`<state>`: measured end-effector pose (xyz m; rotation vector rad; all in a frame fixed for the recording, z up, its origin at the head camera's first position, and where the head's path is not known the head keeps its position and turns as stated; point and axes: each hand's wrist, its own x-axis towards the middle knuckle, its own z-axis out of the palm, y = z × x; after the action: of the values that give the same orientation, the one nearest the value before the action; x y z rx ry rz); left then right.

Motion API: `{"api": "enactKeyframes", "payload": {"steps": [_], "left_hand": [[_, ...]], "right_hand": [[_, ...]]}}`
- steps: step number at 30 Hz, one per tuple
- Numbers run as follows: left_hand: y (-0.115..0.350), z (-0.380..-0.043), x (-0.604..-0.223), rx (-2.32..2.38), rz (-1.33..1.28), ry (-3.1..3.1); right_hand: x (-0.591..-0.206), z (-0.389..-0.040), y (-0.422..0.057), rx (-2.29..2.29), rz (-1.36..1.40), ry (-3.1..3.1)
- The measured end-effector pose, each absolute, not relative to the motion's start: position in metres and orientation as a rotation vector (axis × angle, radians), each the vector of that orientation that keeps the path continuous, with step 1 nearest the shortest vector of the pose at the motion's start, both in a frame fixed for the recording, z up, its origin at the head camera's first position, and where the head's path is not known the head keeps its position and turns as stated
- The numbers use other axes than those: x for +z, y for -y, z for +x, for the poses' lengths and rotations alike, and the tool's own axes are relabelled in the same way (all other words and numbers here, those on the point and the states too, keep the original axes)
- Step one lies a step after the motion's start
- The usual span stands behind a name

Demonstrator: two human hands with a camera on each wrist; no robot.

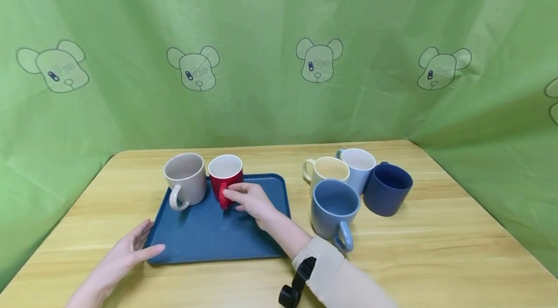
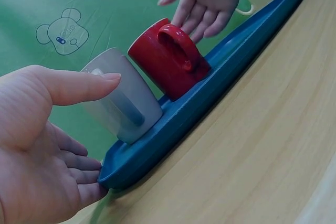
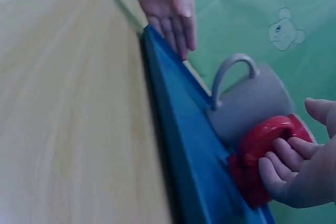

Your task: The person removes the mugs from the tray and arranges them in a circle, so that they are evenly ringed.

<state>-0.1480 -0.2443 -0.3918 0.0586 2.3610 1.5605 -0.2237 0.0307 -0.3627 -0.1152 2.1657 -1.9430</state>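
Note:
A red mug (image 1: 216, 183) with a white inside stands upright on the blue tray (image 1: 209, 242), its handle turned to the front. My right hand (image 1: 253, 199) is at that handle, fingers beside it and thumb apart from them in the right wrist view. To the left a grey mug (image 1: 192, 184) stands on the same tray, its handle also facing forward. My left hand (image 1: 131, 250) lies at the tray's front left corner, fingers extended against the outer edge and thumb raised above the rim; the left wrist view shows its palm (image 2: 37, 166).
Right of the tray, several mugs stand close together on the wooden table (image 1: 418, 259): yellow (image 1: 324, 177), light blue (image 1: 359, 172), dark blue (image 1: 385, 196) and mid-blue (image 1: 333, 216). A green curtain (image 1: 261, 119) hangs behind.

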Motion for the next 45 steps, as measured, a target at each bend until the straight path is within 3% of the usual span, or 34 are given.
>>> {"api": "enactKeyframes", "payload": {"steps": [18,32,45], "left_hand": [[0.244,-0.147,-0.391,1.555,0.036,-2.338],[0.245,-0.149,-0.392,1.549,0.089,-2.366],[0.246,-0.149,-0.390,1.542,0.097,-2.377]], "right_hand": [[-0.380,-0.220,-0.007,-2.113,-0.001,-2.174],[-0.377,-0.213,-0.030,-2.142,0.005,-2.312],[-0.347,-0.189,-0.064,-2.164,-0.155,-2.236]]}}
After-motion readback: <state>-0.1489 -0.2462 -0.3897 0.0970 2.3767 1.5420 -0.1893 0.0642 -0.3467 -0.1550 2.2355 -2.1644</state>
